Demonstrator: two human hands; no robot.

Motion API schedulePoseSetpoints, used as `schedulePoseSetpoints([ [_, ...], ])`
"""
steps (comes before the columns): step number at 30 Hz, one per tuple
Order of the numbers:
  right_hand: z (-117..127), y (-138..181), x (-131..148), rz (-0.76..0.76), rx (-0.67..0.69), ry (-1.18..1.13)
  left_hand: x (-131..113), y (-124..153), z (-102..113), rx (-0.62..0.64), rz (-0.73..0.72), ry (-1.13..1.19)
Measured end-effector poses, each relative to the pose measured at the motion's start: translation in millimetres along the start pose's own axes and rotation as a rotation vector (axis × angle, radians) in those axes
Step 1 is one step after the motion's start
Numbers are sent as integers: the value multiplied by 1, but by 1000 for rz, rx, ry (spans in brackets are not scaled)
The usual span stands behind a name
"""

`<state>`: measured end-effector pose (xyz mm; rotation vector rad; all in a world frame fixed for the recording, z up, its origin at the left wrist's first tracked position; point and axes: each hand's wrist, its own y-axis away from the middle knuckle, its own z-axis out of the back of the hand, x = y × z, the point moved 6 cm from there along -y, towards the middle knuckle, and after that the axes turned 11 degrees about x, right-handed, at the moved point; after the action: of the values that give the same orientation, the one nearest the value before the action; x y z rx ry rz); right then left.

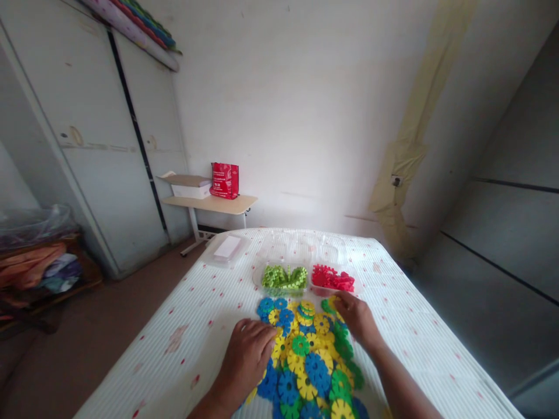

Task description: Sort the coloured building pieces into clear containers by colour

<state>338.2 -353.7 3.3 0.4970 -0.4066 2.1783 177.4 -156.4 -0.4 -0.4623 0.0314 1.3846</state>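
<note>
The notched plastic discs (311,365) are a mix of blue, yellow and green; the small toothed pieces are lime green (279,279) in one heap and red (329,279) in another. The tablecloth (174,378) is white, finely striped, dotted with red specks and faded pinkish motifs. The shopping bag (224,181) is red with white lettering, the side table's top (218,203) pale tan, the wall (297,116) off-white.

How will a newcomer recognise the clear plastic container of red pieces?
On the white, red-spotted tablecloth, look beyond the pile of blue, yellow and green notched discs. The right clear plastic container holds red pieces; its left neighbour, light green.
</note>
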Motion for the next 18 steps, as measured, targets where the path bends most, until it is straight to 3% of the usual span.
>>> schedulePoseSetpoints([
  [3,16,8,-37,-115,-31,-136,1,2,0,-67,1,-15],
  [6,20,11,-56,-147,-4,-131,2,3,-1,-115,9,-20],
  [14,-9,5,-52,-218,90,8,5,7,5,-235,-9,-78],
  [18,-10,6,-47,-243,96,65,5,10,8,-259,-21,-88],
])
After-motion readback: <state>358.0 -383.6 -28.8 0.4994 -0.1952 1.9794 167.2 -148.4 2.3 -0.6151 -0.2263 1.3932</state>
